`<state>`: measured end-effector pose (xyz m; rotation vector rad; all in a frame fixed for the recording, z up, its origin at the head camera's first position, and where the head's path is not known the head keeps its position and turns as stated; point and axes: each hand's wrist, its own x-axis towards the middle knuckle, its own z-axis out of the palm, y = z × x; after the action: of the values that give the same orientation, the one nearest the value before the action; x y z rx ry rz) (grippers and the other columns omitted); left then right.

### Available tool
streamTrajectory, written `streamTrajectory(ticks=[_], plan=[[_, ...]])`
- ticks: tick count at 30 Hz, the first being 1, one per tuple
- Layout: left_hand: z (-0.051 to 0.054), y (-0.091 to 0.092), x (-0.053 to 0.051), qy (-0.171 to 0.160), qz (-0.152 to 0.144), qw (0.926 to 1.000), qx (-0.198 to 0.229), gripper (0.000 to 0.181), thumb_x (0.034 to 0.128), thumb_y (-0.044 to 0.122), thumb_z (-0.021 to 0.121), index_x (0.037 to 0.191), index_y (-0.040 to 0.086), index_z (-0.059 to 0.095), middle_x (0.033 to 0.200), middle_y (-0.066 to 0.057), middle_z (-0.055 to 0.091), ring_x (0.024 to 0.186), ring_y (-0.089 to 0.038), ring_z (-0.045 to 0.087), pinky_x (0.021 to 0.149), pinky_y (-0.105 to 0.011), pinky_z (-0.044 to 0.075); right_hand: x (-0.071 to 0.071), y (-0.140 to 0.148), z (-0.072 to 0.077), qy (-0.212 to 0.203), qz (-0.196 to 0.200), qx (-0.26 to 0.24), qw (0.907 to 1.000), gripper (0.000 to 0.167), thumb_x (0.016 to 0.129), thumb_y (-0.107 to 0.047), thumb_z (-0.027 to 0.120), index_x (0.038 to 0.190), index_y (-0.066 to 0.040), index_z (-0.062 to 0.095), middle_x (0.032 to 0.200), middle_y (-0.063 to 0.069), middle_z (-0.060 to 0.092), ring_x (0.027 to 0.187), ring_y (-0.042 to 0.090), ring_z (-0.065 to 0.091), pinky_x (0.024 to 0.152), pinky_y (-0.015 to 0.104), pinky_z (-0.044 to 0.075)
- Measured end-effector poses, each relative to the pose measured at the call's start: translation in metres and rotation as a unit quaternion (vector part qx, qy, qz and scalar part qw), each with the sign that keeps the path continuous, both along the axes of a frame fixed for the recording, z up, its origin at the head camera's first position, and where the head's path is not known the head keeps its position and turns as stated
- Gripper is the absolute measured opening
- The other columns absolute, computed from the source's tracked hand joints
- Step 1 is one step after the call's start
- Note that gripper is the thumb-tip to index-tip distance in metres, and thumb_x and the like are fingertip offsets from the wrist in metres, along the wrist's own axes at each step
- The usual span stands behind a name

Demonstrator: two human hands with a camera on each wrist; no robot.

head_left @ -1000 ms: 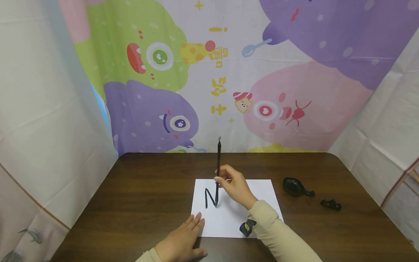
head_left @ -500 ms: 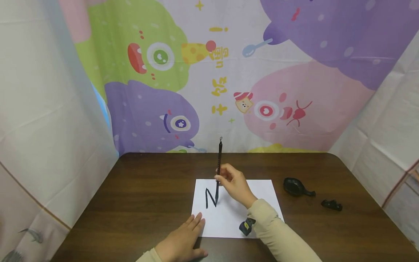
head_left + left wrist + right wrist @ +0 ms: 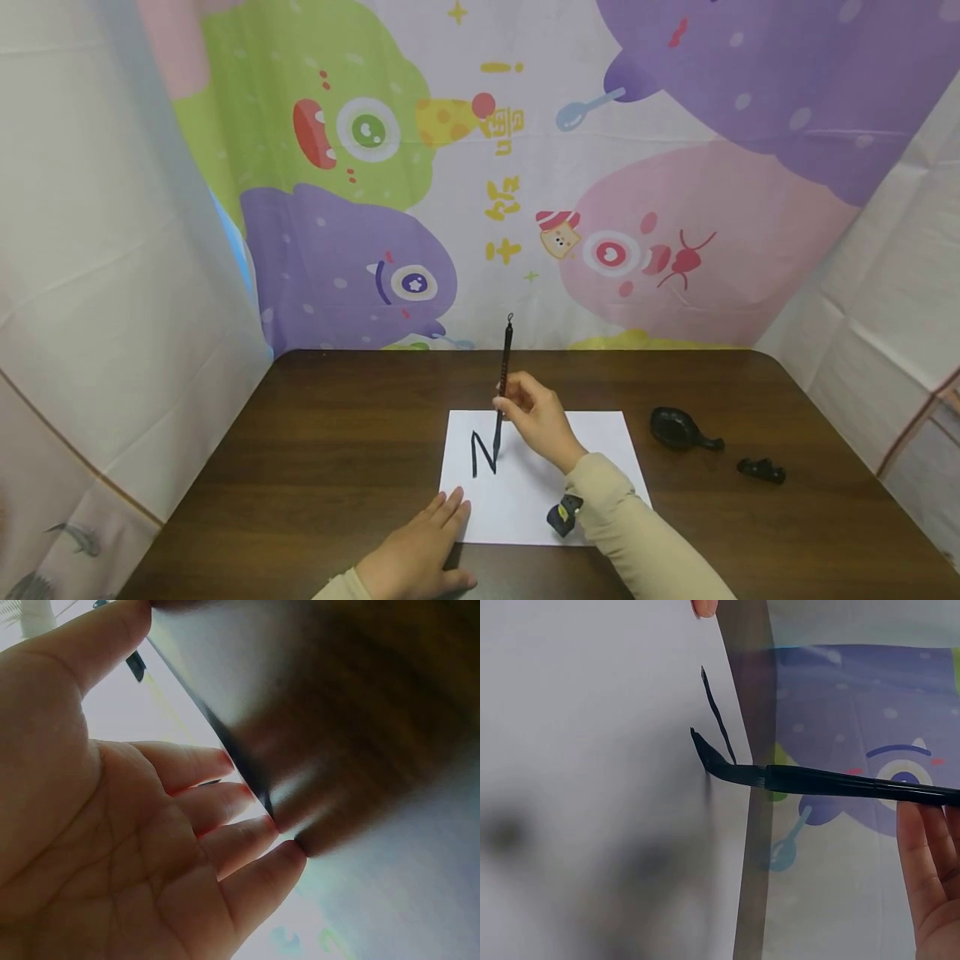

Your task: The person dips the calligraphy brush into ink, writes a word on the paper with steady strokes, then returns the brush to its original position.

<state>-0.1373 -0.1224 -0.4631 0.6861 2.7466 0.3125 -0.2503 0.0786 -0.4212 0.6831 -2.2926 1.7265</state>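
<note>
A dark brush [image 3: 504, 375] stands nearly upright in my right hand [image 3: 542, 421], pinched between thumb and fingers. Its tip meets the white paper [image 3: 525, 508] at the right side of black strokes shaped like an N [image 3: 474, 454]. In the right wrist view the wet bristles of the brush [image 3: 802, 780] bend against the sheet. My left hand [image 3: 416, 542] lies with straight fingers on the paper's lower left corner and the table. The left wrist view shows the palm and extended fingers of my left hand [image 3: 172, 832].
On the brown table [image 3: 337, 467], right of the paper, lie a black ladle-shaped dish [image 3: 675, 427] and a small black rest [image 3: 761, 470]. A black device [image 3: 562, 515] is at my right wrist. Behind the table hangs a cartoon-patterned cloth [image 3: 502, 292].
My right hand and the brush have shifted slightly up the page, away from the lower end of the diagonal stroke. The left hand stays in place.
</note>
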Motion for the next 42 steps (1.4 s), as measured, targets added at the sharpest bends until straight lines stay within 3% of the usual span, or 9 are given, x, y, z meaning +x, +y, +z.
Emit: streamTrajectory(ticks=[16,25,32,42], plan=[[0.003,0.0,0.0,-0.005,-0.003,1.0,0.005,0.088,0.0808,0.052,0.073,0.147,0.004,0.042,0.158,-0.015,0.034,0.144,-0.039,0.034,0.113,-0.054,0.037,-0.006,0.0,0.001,0.01,-0.009,-0.011,0.9998,0.014,0.091,0.002,0.064,0.104,0.005,0.06,0.091,0.025,0.067,0.086,0.038,0.068,0.074,0.027,0.06],[0.001,0.0,0.0,-0.006,0.001,1.0,0.005,0.088,0.0805,0.052,0.073,0.148,0.005,0.041,0.159,-0.014,0.033,0.145,-0.038,0.033,0.113,-0.054,0.036,-0.011,-0.002,-0.001,0.017,-0.012,-0.026,0.9994,0.014,0.09,0.006,0.064,0.103,0.01,0.058,0.093,0.027,0.068,0.089,0.038,0.069,0.076,0.034,0.061],[-0.001,0.0,0.001,0.005,-0.001,1.0,0.004,0.088,0.08,0.052,0.073,0.148,0.005,0.042,0.158,-0.014,0.034,0.144,-0.038,0.034,0.112,-0.054,0.038,-0.013,-0.002,-0.002,0.023,-0.019,-0.025,0.9992,0.015,0.089,0.006,0.064,0.103,0.011,0.058,0.093,0.026,0.067,0.089,0.037,0.069,0.076,0.028,0.06],[-0.001,0.0,0.0,-0.003,0.002,1.0,-0.001,0.088,0.0802,0.053,0.073,0.148,0.006,0.041,0.159,-0.014,0.033,0.144,-0.038,0.034,0.112,-0.054,0.037,-0.017,-0.003,-0.003,0.023,-0.006,-0.032,0.9992,0.013,0.09,0.007,0.062,0.102,0.008,0.058,0.093,0.027,0.066,0.089,0.039,0.068,0.076,0.044,0.06]])
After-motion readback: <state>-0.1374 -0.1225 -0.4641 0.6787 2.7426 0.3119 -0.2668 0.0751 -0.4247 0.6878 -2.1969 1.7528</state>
